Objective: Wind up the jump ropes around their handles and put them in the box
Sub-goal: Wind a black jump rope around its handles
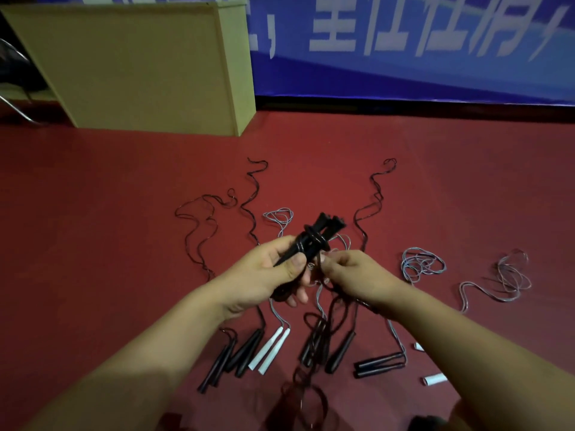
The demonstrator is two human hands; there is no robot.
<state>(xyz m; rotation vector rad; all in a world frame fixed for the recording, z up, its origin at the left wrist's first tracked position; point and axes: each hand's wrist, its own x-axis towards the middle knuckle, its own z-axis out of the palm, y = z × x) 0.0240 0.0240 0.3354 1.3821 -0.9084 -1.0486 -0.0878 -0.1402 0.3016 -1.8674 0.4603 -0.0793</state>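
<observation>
I see the left hand [264, 275] curled around a pair of black handles [311, 241], thumb pressed along their side, holding them tilted up and away above the red floor [109, 213]. A few turns of dark rope [314, 239] circle the handles just above that thumb. Right beside it, the right hand [354, 272] pinches the loose part of the same rope between thumb and fingertips; its other fingers are curled in, and I cannot tell exactly how they lie. From that pinch the rope hangs down in blurred loops toward the bottom edge of the view.

Taking the held handles as my landmark: below them on the floor lie two white handles [270, 349] side by side, with black handle pairs [231, 353] to their left and more black ones [339, 351] to their right. Farther right lies another black pair [378, 365] with a pale cord, and a pale cord coil [420, 264]. Beyond the landmark, thin dark ropes [202, 231] snake away across the floor. Well up and left of it stands a tan box [140, 66] against a blue banner [435, 42].
</observation>
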